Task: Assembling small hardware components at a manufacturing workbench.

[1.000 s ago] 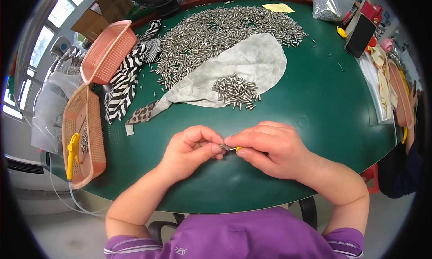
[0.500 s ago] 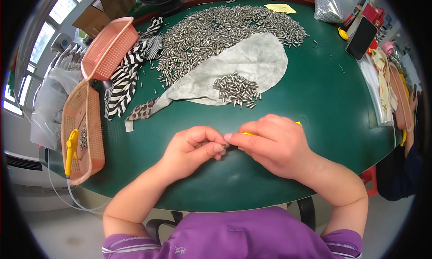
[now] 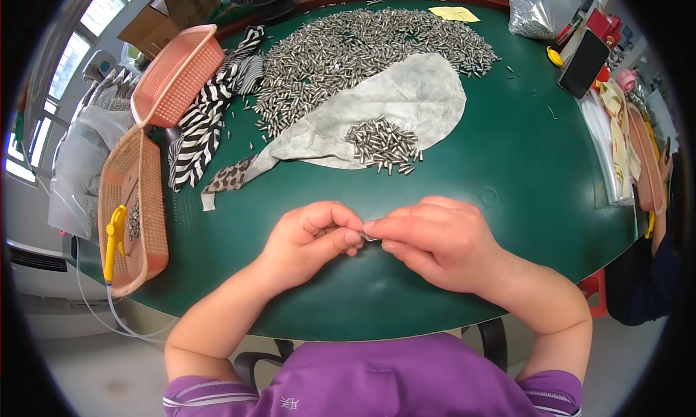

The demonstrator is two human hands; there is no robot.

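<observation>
Bright daylight is streaming in from the windows [image 3: 43, 112] at upper left; the round green desk [image 3: 507, 199] is bending and darkening toward the fisheye rim.

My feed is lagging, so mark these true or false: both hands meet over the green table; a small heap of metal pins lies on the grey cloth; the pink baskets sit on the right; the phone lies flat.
1. True: left hand and right hand pinch a small metal piece over the green table.
2. True: the small heap of pins lies on the grey cloth.
3. False: the pink baskets sit on the left.
4. False: the phone stands propped up.
</observation>
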